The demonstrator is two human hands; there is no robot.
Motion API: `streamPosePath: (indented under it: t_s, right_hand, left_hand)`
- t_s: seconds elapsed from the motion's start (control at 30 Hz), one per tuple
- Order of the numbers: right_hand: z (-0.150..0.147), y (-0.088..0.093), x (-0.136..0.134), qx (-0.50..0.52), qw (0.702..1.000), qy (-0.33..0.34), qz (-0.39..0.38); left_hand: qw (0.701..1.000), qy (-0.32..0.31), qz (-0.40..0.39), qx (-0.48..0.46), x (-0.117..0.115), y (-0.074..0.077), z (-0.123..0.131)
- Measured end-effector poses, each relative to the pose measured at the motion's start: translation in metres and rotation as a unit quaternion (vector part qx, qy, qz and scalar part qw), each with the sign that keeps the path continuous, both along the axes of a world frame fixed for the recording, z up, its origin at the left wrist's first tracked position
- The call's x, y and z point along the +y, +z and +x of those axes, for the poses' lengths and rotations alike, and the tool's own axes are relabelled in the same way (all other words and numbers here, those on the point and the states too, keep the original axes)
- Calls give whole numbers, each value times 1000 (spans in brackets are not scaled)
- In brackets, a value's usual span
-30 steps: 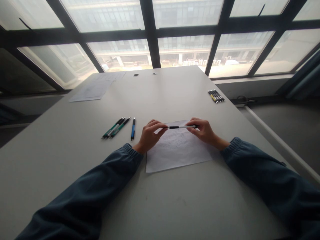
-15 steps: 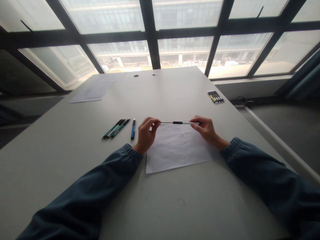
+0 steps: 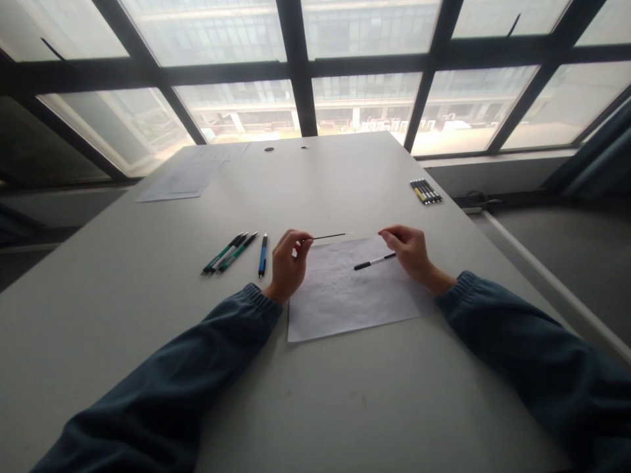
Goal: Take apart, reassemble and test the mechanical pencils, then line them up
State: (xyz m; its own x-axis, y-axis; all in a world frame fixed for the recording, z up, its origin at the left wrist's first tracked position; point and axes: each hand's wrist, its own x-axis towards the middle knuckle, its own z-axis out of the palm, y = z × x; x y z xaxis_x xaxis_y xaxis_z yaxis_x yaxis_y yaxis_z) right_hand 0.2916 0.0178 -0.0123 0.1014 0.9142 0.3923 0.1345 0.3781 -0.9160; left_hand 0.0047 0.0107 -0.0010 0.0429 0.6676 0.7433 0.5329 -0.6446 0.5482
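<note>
head view: left hand (image 3: 288, 261) pinches refill (image 3: 328, 236) endwise, likely for clearance; right hand (image 3: 410, 251) narrow-fingered by barrel (image 3: 367, 264), can't tell if holding.

The pen barrel (image 3: 375, 261) looks plastic, the sheet (image 3: 352, 309) matt paper, the tabletop (image 3: 325, 401) smooth.

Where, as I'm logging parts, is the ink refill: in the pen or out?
Out: the left hand holds the refill, clear of the pen.

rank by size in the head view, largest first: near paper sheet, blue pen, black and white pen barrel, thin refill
1. Near paper sheet
2. Blue pen and pen barrel: too alike to rank surely
3. Thin refill
</note>
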Motion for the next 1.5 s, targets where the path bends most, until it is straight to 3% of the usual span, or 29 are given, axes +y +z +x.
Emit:
streamPosePath:
  t_s: [0.13,0.27,0.33,0.47,0.6,0.8,1.0,1.17,1.23,1.4,1.5]
  right_hand:
    - [-6,1,-4,-143,987,21,65]
    - [-5,3,-8,-204,967,98,120]
    - [-3,6,-10,-256,941,162,150]
    - [3,13,-12,-388,863,257,197]
    - [4,15,-11,-423,834,284,210]
    - [2,6,-5,-428,841,251,217]
    - [2,-1,0,-402,882,116,217]
    - [0,4,-4,-296,930,41,214]
    - [-1,8,-7,-299,923,55,234]
    - [-6,11,-13,-362,874,155,284]
    - [-9,10,-13,-348,871,199,283]
  left_hand:
    - [1000,-16,-10,24,-1,1,1]
    - [996,-60,-22,64,-4,4,4]
    - [993,-84,-29,82,-5,5,5]
    - [991,-93,-40,88,-6,6,6]
    - [992,-91,-42,83,-7,7,6]
    - [991,-96,-46,77,-6,7,6]
    - [988,-123,-33,83,-5,6,7]
    - [982,-153,-22,110,-5,5,7]
    - [976,-177,-17,128,-5,4,7]
    - [967,-198,-9,158,-5,5,7]
    - [966,-201,-10,163,-5,7,7]
